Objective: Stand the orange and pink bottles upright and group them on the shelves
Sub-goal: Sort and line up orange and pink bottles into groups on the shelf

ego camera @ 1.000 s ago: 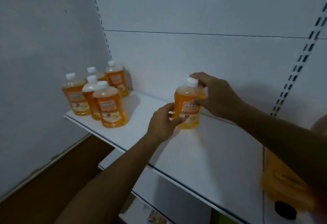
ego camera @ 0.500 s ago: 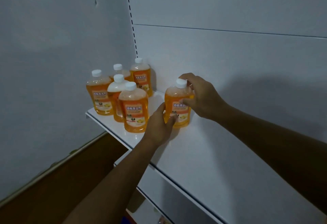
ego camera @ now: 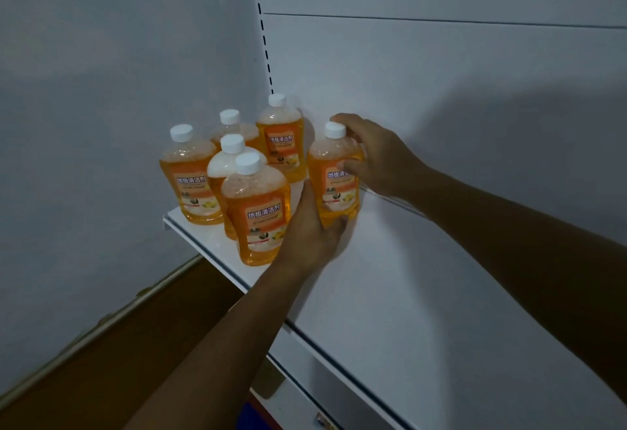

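Orange bottle [ego camera: 334, 175], upright on shelf [ego camera: 424, 294]: grasped by left hand [ego camera: 310, 229] low, right hand [ego camera: 376, 154] high; five bottles [ego camera: 237, 178] left of hands.

Dim light falls on a grey wall [ego camera: 101, 73] at left; white back panels [ego camera: 441, 90] fill the right, brown floor [ego camera: 112, 361] lower left.

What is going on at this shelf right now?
A person is holding an orange bottle upright on the white shelf with both hands. The right hand grips its shoulder near the white cap, and the left hand holds its base. Five more orange bottles stand upright just to its left, at the shelf's end. No pink bottles are in view.
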Tool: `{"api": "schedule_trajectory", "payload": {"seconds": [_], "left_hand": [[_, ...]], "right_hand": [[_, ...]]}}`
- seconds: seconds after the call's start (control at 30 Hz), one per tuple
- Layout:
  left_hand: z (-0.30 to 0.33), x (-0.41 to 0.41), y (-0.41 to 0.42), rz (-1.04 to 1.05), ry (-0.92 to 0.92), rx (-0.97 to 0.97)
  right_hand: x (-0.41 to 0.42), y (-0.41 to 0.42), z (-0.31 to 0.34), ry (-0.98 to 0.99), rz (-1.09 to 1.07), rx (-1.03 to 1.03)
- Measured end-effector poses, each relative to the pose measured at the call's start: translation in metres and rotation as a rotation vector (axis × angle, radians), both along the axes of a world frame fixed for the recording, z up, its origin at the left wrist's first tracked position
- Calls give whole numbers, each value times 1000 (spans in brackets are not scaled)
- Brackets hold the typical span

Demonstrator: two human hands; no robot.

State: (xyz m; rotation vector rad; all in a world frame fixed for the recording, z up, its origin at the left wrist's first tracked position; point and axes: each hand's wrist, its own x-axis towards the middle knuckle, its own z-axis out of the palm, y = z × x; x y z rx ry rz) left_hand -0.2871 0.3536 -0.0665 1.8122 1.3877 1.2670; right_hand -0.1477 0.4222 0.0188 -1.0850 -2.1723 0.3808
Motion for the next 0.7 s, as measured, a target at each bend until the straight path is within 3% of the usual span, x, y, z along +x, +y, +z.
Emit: {"api": "schedule_trajectory", "payload": {"seconds": [0.23, 0.43, 0.7], "left_hand": [[-3, 2, -2, -8, 18, -107], [-7, 22, -36, 143, 34, -163], [5, 94, -68, -17, 219, -241]], "right_hand": [[2, -2, -6, 2, 10, -4], [20, -29, -1, -65, -20, -105], [106, -94, 12, -258, -212, -148]]}}
